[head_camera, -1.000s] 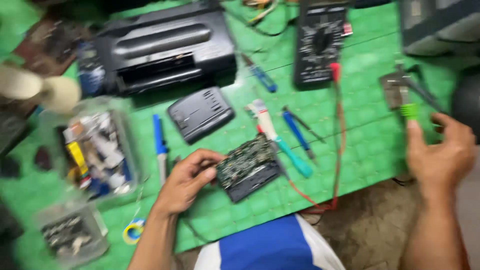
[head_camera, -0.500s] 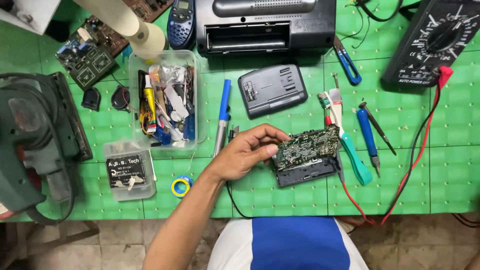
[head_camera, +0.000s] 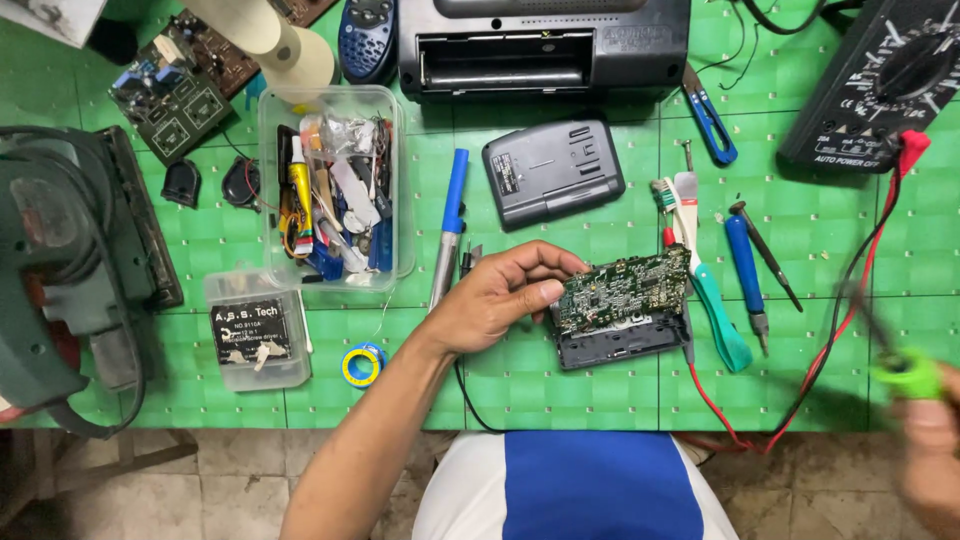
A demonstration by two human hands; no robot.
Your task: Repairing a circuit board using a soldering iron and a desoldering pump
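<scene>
Green sander-like power tool [head_camera: 60,290] noted at far left of the green surface [head_camera: 560,395]. Small clear box with a dark label [head_camera: 255,328] found just right of it, with a roll of yellow and blue tape [head_camera: 362,364] near its lower right corner. Clear plastic tub of mixed small parts [head_camera: 335,185] seen above the box. Blue-handled soldering iron [head_camera: 448,225] lying upright in the picture beside the tub. Left hand [head_camera: 495,300] observed at centre, grip closed lightly on the left edge of an opened small device with a green circuit board [head_camera: 625,305], thumb on the board edge, fingers curled over the top. Device resting on the surface, directly in front of the person. Dark grey rear cover [head_camera: 553,172] lying above the hand. Teal-handled toothbrush [head_camera: 705,275] touching the device's right side. Right hand [head_camera: 930,445] blurred at far right, grasping a tool with a bright green handle [head_camera: 908,375]; kind of tool not discernible.
</scene>
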